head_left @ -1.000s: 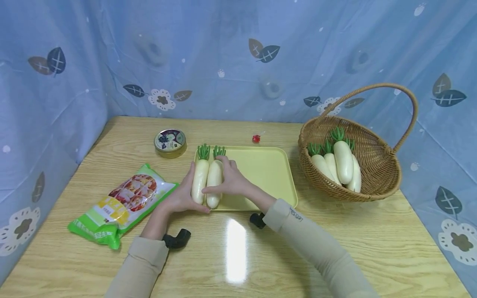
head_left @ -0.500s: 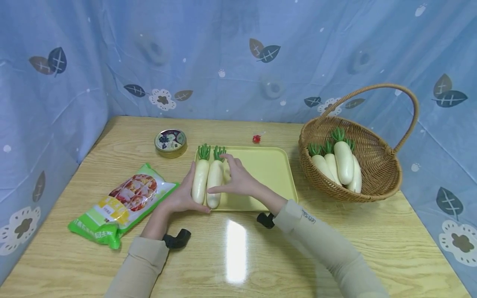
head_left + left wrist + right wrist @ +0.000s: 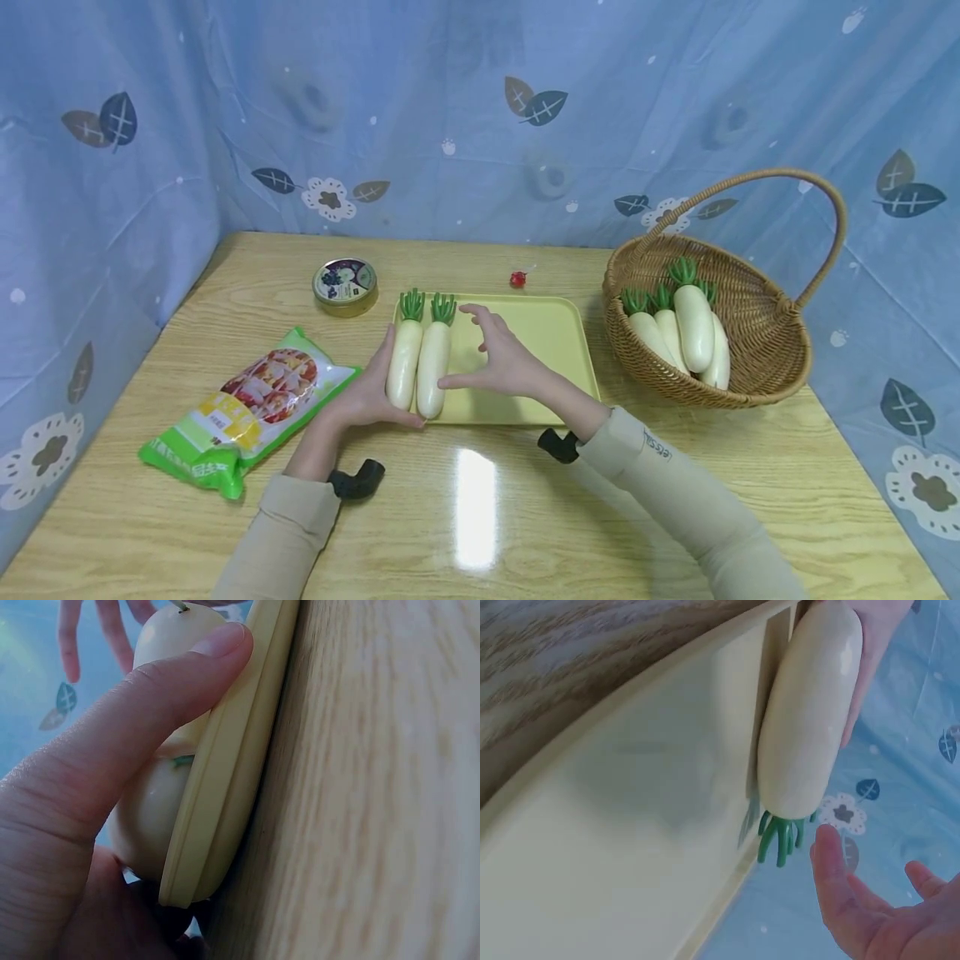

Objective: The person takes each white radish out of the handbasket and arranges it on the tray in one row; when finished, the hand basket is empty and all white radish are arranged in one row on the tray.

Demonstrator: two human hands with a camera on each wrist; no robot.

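Two white radishes with green tops lie side by side at the left end of a pale yellow tray (image 3: 543,342), the left radish (image 3: 404,367) and the right radish (image 3: 433,371). My left hand (image 3: 366,397) rests along the left radish, its thumb stretched across the tray's near edge, as the left wrist view shows too. Over the tray, just right of the right radish, my right hand (image 3: 506,358) is spread and holds nothing. In the right wrist view, a gap separates its fingers from the radish (image 3: 806,720) nearest it.
A wicker basket (image 3: 765,350) with several white radishes stands on the right. To the left lie a green food bag (image 3: 247,408) and a round tin (image 3: 345,287). Behind the tray is a small red object (image 3: 517,279). A blue curtain (image 3: 450,108) closes off the back.
My right hand has let go of the right radish and drawn away to the right, its fingers spreading. The left hand and both radishes have hardly moved.
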